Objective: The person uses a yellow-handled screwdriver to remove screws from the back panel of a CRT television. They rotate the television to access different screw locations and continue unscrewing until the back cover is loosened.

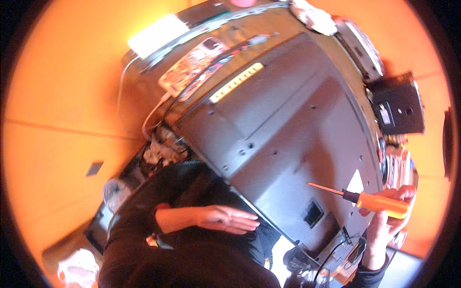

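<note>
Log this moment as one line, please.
left hand: open, empty | right hand: gripping orange-handled screwdriver | tip: over dark panel, contact unclear

Pretty warm lighting here, the walls [57,86] glow strong orange, and the white rectangle [158,36] up top left is totally blown out. The dark panel [283,110] catches a milky sheen plus a soft shadow near the screwdriver [374,201]. Black clothing [182,257] down low swallows nearly all detail. Whole thing's kinda soft and smeary, the yellow label strip [236,82] won't read cleanly, and the fisheye bends straight edges toward a black rim
</note>
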Action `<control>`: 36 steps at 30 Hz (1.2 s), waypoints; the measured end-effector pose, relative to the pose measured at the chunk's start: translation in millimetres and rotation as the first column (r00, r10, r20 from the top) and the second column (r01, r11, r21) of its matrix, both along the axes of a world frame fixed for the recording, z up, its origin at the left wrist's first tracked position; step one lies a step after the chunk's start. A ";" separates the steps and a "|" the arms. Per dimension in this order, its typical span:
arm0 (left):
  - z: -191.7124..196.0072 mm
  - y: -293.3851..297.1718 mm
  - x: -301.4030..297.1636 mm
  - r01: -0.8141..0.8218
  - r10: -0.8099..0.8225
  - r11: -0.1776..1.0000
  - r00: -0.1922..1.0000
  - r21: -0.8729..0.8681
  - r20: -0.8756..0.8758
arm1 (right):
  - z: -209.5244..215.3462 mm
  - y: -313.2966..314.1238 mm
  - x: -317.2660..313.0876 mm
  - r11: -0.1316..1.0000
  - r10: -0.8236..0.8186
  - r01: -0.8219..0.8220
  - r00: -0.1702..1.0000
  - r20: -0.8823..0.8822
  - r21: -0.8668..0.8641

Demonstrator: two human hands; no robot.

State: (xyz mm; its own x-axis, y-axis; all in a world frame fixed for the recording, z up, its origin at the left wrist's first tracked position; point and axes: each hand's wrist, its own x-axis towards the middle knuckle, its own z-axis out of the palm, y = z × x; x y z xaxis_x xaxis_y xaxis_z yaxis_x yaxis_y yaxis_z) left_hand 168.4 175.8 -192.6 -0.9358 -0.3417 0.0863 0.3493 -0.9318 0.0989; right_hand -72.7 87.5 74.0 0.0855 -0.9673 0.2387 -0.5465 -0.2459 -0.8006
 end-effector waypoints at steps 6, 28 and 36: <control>14.9 2.2 10.3 0.093 -0.096 0.995 0.992 0.036 0.082 | 5.0 7.8 -18.4 0.994 -0.095 0.087 0.985 0.143 0.064; -10.2 10.0 -2.8 0.015 -0.017 0.973 1.000 0.229 0.006 | -4.9 15.9 -46.6 0.994 -0.106 0.100 0.961 0.257 0.037; 29.2 -14.2 -1.9 0.161 -0.227 0.972 0.839 0.173 0.494 | -0.8 29.9 -61.7 0.989 -0.142 0.147 0.943 0.302 0.007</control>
State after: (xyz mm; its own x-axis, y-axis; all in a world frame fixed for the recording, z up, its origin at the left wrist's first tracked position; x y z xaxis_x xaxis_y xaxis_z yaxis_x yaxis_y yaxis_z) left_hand 166.6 161.6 -163.4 -0.8855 -0.1249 -0.4475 0.0917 -0.9912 0.0952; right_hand -134.4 117.4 73.2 -0.1329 -0.9600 0.2464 -0.3115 -0.1956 -0.9299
